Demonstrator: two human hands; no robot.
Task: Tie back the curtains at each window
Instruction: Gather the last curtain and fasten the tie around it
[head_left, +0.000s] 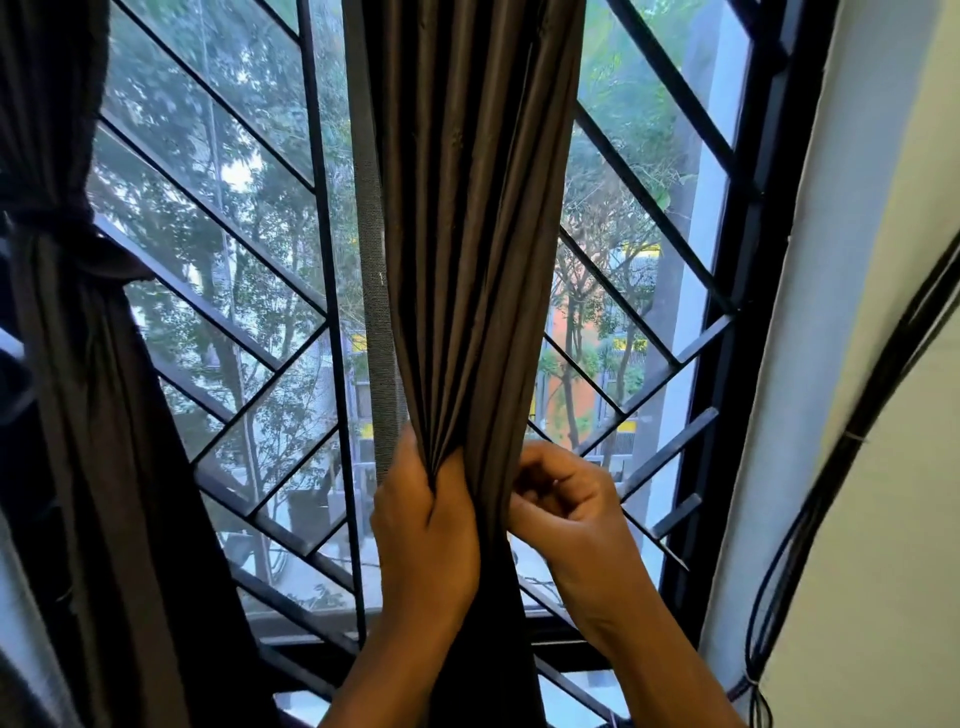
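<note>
The left hand (423, 525) grips the gathered folds of the brown curtain (467, 234), fingers curled round its left side. The right hand (558, 499) pinches the same bundle from the right, fingers bent. The curtain hangs between both hands, in front of the black window grille (260, 291). At far left, a second curtain (62, 312) is already tied. Black cables (831, 493) run down the wall (893, 364) on the right.

Two bare forearms are seen, each ending in a bare hand: the left hand (423, 525) and the right hand (563, 501). No sleeve is seen on either arm up to the picture's lower edge. Short, unpainted fingernails are seen on the right hand.
</note>
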